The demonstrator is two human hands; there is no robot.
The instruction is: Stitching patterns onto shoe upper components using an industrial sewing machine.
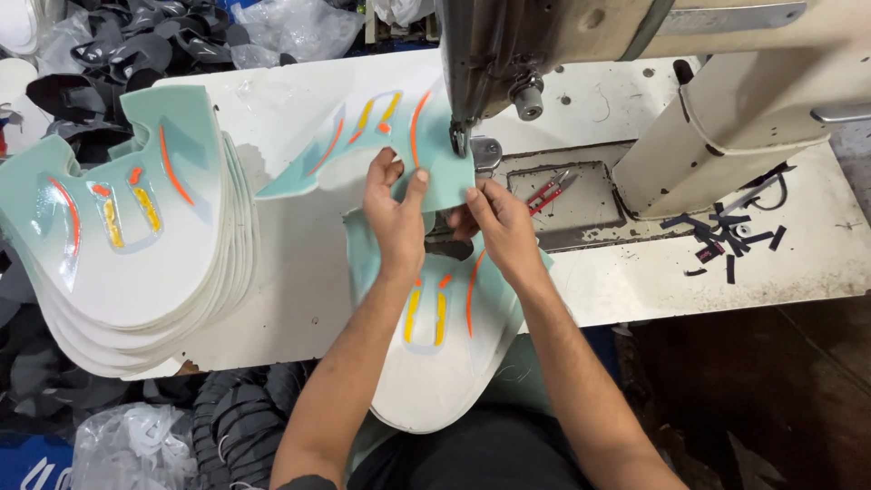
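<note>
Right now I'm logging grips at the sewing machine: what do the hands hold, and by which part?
Both the left hand and right hand pinch the mint shoe upper along its lower edge, near the needle.

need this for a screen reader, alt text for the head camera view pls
Both hands, left hand and right hand, hold a pale teal shoe upper piece under the needle of a sewing machine. A stack of matching pieces lies left, red snips right.
</note>
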